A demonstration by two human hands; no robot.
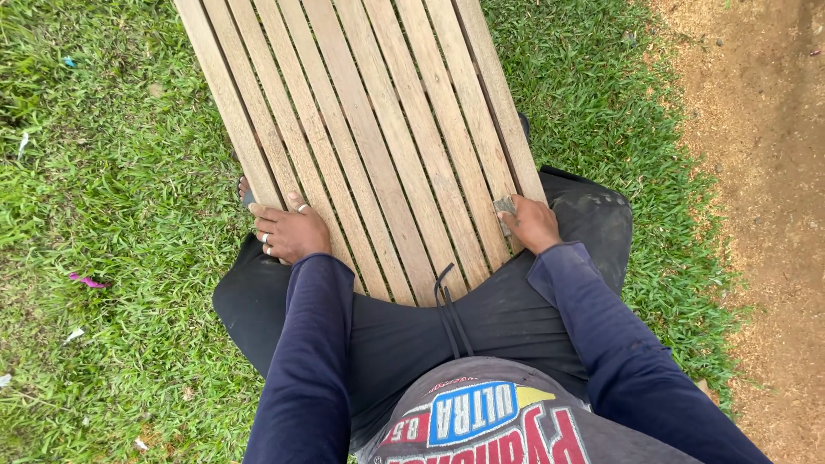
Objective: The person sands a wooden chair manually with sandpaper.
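The left hand (290,230) rested flat on the slatted wooden bench (378,129), fingers spread. The right hand (531,223) pinched a small grey sanding pad (504,206) against the outer slat.

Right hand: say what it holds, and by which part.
The right hand pinches a small grey pad, probably sandpaper, by its near edge, pressing it flat against the outer slat of the slatted wooden panel.

Packages, signs, screens: none in view.
Printed emblem (471,412): on the person's grey shirt, bottom centre; blue rounded panel with yellow tip, white and red lettering below.
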